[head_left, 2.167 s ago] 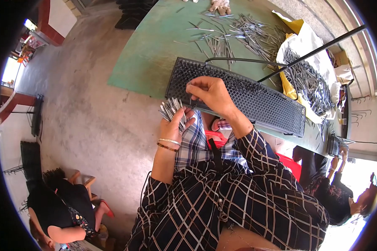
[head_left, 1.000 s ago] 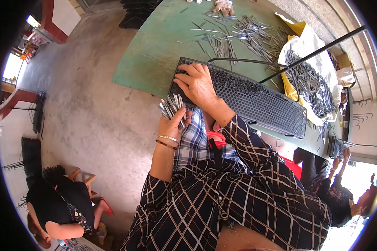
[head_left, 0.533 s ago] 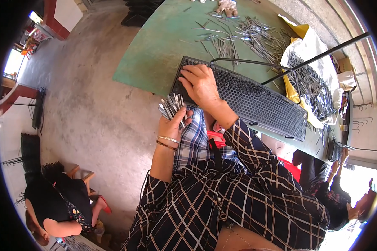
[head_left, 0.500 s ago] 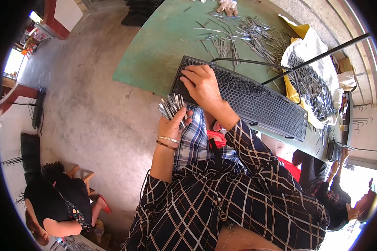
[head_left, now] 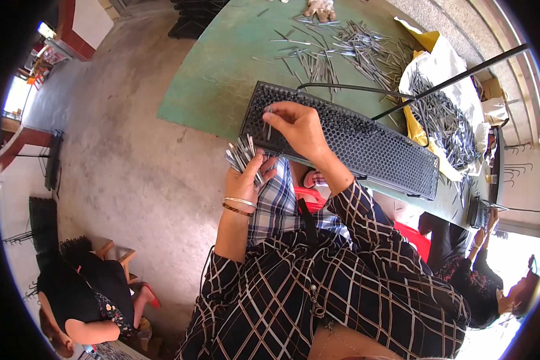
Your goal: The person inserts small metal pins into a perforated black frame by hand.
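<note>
At the near edge of the green table (head_left: 192, 96), we have the black perforated tray (head_left: 396, 165) slanting across in front of us, its left end within our easy reach. Our left hand (head_left: 249, 175) wraps a fanned bundle of metal rods (head_left: 240, 152) just beside that end, presumably to keep single ones easy to pick, while our right hand (head_left: 300, 127) pinches what looks like one slim rod (head_left: 266, 130) nearly upright above the tray, apparently leaving its lower end free.

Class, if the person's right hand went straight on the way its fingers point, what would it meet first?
The right hand would probably meet the black holed tray first, near its left end, though the hand's height is hard to judge.
</note>
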Available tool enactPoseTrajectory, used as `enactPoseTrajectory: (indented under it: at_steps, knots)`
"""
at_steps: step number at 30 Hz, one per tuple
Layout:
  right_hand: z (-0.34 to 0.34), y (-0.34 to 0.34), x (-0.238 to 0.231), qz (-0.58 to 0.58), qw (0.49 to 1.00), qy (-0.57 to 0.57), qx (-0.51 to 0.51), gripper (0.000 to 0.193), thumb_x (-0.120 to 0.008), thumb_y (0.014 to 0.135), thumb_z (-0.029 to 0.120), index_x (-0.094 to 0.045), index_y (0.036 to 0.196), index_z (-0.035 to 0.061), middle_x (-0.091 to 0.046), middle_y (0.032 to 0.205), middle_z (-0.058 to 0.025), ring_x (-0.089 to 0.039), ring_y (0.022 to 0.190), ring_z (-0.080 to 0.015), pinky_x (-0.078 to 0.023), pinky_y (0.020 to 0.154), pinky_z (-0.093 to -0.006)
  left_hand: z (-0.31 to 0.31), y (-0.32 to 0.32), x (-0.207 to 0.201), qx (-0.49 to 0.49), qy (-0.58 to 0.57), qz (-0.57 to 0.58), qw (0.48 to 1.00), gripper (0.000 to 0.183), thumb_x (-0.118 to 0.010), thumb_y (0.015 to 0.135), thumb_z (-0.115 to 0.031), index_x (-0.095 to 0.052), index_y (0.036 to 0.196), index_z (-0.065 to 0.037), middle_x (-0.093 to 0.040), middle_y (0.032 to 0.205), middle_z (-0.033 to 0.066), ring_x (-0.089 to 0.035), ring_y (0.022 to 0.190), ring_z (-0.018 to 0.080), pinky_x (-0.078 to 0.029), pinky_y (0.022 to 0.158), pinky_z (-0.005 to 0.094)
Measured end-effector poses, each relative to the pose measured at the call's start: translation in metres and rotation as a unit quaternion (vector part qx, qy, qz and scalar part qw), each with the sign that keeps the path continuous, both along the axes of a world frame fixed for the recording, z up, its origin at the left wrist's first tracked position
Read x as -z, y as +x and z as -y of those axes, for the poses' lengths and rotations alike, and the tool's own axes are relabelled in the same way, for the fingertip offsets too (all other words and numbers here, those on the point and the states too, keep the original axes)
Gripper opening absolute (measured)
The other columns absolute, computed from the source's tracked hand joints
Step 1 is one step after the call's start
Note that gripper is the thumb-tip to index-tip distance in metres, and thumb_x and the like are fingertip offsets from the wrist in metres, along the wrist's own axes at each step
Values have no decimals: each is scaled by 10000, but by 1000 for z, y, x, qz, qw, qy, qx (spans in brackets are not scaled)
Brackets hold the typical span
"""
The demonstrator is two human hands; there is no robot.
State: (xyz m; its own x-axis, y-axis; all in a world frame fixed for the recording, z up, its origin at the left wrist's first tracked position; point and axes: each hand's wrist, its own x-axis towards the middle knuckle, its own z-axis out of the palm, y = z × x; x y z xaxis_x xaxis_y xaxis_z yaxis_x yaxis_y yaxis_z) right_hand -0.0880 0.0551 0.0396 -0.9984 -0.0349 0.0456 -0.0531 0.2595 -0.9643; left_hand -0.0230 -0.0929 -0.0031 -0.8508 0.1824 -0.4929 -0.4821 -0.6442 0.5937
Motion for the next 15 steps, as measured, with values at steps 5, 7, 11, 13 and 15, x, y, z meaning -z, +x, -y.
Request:
enactPoseTrajectory:
  at_steps: [5,7,11,13,15]
  knots:
    - [5,-14,10,-135,986,96,38,198,-694,799,144,-668,939,6,-672,816,-101,-611,656,-146,-490,607,-262,0,3,-3,5,-40,19,999,180,-646,849,-119,-596,1002,-38,-618,936,59,-645,812,190,-558,648,302]
    - [5,-14,12,-161,980,108,31,208,-694,789,158,-670,933,9,-671,838,-130,-618,634,-197,-491,589,-288,-1,3,-2,9,-41,20,999,176,-648,849,-125,-598,994,-39,-621,909,55,-644,799,182,-553,634,294]
    - [6,-12,16,-150,983,100,45,203,-696,786,163,-674,924,17,-666,840,-130,-616,638,-208,-488,589,-296,-1,4,-1,32,-50,15,998,171,-651,852,-145,-603,980,-42,-627,859,45,-642,768,161,-538,606,274]
    - [8,-11,20,-161,980,102,60,206,-700,781,166,-675,921,17,-665,828,-128,-613,632,-209,-486,589,-301,1,5,0,34,-56,18,998,173,-650,853,-151,-606,981,-43,-628,851,44,-641,761,157,-535,604,269]
    - [6,-11,19,-165,974,135,77,207,-704,774,184,-682,907,28,-663,808,-112,-593,619,-219,-462,637,-324,1,4,-2,41,-59,18,997,175,-649,855,-158,-609,981,-45,-628,844,43,-640,754,153,-532,603,265]
